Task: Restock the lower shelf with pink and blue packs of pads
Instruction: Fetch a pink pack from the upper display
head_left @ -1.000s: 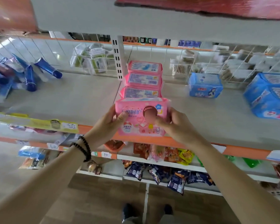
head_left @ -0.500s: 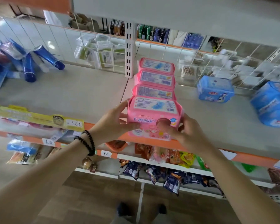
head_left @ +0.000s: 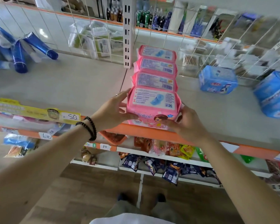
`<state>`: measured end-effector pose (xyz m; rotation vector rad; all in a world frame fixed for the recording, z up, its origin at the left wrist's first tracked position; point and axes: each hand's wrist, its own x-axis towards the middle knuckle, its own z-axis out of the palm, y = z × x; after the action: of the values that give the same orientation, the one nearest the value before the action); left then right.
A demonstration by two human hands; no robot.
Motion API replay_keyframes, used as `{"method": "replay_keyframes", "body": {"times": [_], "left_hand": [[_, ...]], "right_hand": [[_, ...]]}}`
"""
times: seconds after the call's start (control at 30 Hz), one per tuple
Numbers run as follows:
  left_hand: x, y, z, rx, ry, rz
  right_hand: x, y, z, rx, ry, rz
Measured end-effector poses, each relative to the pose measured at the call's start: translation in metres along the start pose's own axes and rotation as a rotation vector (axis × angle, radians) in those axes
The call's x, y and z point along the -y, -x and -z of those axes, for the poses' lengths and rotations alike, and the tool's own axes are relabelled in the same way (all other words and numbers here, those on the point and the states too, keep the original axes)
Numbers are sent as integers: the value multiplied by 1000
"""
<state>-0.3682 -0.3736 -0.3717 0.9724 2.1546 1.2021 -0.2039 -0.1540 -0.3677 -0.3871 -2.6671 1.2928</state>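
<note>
Both hands hold one thing between them. The left hand [head_left: 115, 112] grips the near-left end of the front pink pack [head_left: 152, 107], thumb across the printed face and fingers up along the side; the right hand [head_left: 183, 122] grips the near-right corner, fingers curled under and against the front. Neither hand is free.

That pack stands at the very lip of the shelf [head_left: 71, 84], its lower edge at or just over the orange front strip [head_left: 152, 132] — whether it already rests fully on the board I cannot tell. Its long axis runs left to right, across the person's line of reach, with the label panel turned upward. Directly behind it, touching or nearly so, three more pink packs [head_left: 157, 68] stand in a single file running back toward the white slotted upright [head_left: 128, 33] and the wire grid.

The relation that matters: the row lies straight ahead of the hands, away from the body, so the coming move is, as I judge it, a short push forward along the file until the front pack sits snug against its neighbour and clear of the edge. Both hands are equally near, one at each end, which should keep the pack square.

Well off to the right lie two blue packs [head_left: 217, 80] — one near the grid, the larger at the frame's edge. Blue tubes [head_left: 19, 57] lie at far left.
</note>
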Motion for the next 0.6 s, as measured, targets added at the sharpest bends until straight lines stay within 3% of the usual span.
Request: {"method": "replay_keyframes", "body": {"times": [0.13,0.37,0.6], "left_hand": [[4,2,-15,-53,-39,4],[5,5,-25,-65,-339,-71],[12,6,-32,-110,-246,24]], "right_hand": [[-8,0,-3,-39,47,-3],[-27,5,-26,-143,123,4],[-36,1,-34,-166,168,27]]}}
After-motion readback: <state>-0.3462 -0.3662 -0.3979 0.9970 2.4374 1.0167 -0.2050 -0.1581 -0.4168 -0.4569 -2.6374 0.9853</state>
